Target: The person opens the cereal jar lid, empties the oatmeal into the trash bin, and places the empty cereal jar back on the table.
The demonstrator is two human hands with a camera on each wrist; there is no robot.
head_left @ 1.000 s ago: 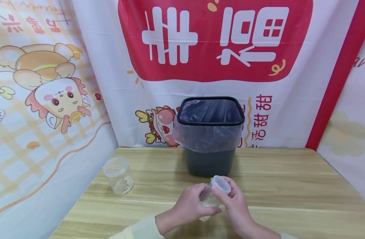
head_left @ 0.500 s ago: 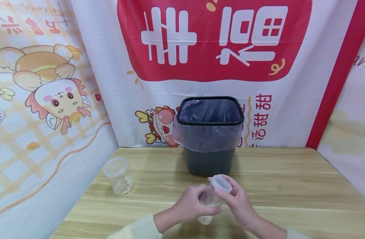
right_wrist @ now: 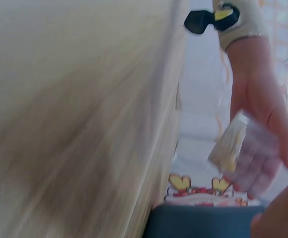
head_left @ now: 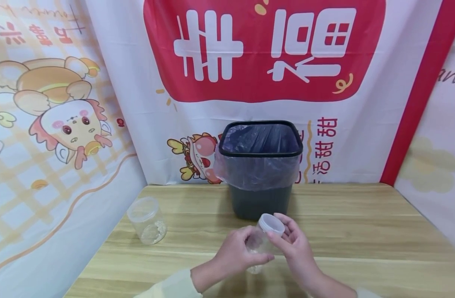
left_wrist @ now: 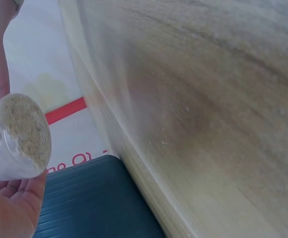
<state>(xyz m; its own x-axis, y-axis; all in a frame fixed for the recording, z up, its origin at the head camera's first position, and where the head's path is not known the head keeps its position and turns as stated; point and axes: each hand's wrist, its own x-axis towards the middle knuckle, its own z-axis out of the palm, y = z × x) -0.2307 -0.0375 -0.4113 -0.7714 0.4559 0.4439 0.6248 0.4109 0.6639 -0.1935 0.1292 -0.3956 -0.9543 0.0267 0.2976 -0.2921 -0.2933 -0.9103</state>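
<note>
A clear plastic jar [head_left: 258, 244] with a pale translucent lid [head_left: 271, 224] is tilted above the table, its top leaning right. My left hand [head_left: 236, 253] grips the jar round its body. At the lid, my right hand [head_left: 296, 250] has its thumb on the near edge and its fingers curled round the far right side. Beige grains [left_wrist: 27, 130] lie across the jar's base in the left wrist view. The right wrist view shows the left palm [right_wrist: 258, 104] behind the jar [right_wrist: 238, 144], with the right hand [right_wrist: 282, 213] partly in frame.
A second clear lidded jar [head_left: 147, 221], with some white bits at its bottom, stands on the wooden table [head_left: 190, 219] at the left. Just beyond my hands stands a dark bin [head_left: 262, 203] lined with a clear bag. Printed cloths [head_left: 119, 82] hang behind and at both sides.
The jar has shifted slightly left and up in the head view, still in the left hand. The right fingers have shifted round the lid and spread a little.
</note>
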